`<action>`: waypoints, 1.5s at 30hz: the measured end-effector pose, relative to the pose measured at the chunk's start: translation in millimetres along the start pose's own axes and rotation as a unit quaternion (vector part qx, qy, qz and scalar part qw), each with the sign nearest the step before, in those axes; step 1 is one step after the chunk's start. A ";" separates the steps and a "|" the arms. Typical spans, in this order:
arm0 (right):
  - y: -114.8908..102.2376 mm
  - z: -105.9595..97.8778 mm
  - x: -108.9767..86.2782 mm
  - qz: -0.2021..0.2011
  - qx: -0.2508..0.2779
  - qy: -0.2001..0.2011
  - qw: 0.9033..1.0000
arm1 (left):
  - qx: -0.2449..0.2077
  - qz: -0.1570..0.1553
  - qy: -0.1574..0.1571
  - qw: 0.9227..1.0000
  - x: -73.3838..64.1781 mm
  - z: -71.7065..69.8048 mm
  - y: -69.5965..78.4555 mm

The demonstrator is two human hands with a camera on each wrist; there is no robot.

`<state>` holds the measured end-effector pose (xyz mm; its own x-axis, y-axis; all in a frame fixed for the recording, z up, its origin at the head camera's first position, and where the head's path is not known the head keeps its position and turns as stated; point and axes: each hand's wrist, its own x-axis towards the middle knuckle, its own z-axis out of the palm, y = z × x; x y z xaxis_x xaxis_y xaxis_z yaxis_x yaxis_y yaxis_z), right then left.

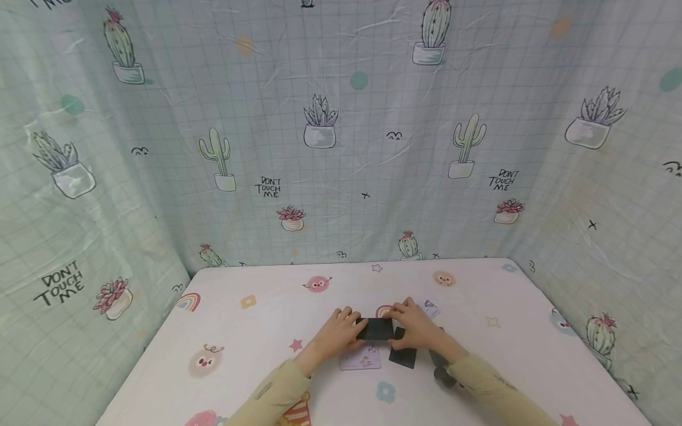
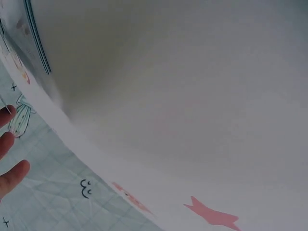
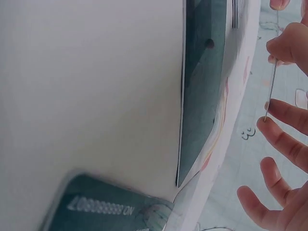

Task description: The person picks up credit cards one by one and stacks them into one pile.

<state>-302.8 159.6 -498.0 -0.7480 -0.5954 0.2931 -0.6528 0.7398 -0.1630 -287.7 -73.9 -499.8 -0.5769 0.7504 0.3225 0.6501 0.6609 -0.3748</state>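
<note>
Both hands hold a thin, dark rectangular sheet (image 1: 375,329) between them over the table in the head view. My left hand (image 1: 343,329) grips its left end, and my right hand (image 1: 413,325) has its thumb and fingers at the right end. Seen edge-on in the right wrist view, the sheet (image 3: 272,86) is a narrow line between fingertips (image 3: 270,126). Below the hands lie a pale purple printed rectangle (image 1: 360,358) and a dark flat rectangle (image 1: 403,355). A few fingers (image 2: 14,178) show at the left wrist view's edge.
A dark object with a rounded end (image 1: 444,377) lies beside the right sleeve. Beyond the right hand is a small printed card (image 1: 429,307). The right wrist view shows a dark glossy panel (image 3: 204,91) and a dark green piece with pale lettering (image 3: 106,207). A cactus-print curtain (image 1: 341,165) surrounds the table.
</note>
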 end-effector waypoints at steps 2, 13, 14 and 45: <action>-1.5 0.1 -1.0 -0.009 -0.002 0.005 1.000 | -0.001 0.000 -0.002 1.000 -3.2 0.5 0.3; -13.3 -1.6 -7.8 -0.047 -0.009 0.018 0.999 | -0.028 0.013 -0.008 0.999 -20.5 -10.9 0.3; -13.9 -1.5 -8.1 -0.050 -0.010 0.021 0.998 | -0.031 0.014 -0.005 0.999 -21.8 -12.1 -0.2; -28.4 -1.7 -18.2 -0.096 0.032 0.004 0.995 | -0.017 0.029 0.001 0.999 -47.4 -18.3 -4.0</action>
<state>-270.4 150.0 -497.2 -0.6077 -0.7212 0.3325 -0.7902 0.5912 -0.1618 -253.9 -111.9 -497.6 -0.5365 0.7874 0.3035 0.6987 0.6162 -0.3634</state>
